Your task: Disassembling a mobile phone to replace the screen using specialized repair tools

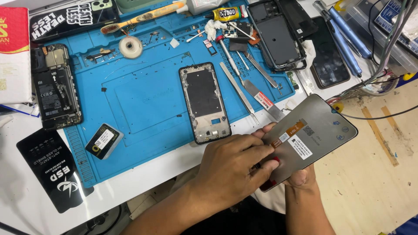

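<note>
Grey phone screen panel (318, 130) held back-up over worktop (143, 178) edge. Left hand (230, 167) fingers pinched on its orange flex cable (287, 134); right hand (302, 178) fingers clamped underneath. Empty phone frame (204, 102) nearby on blue mat (130, 100).

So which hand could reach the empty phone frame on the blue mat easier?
Probably the left. The left hand sits right by the bottom end of the phone frame, fingers only lying on the screen panel. The right hand is under the panel, holding it up, farther away.
</note>
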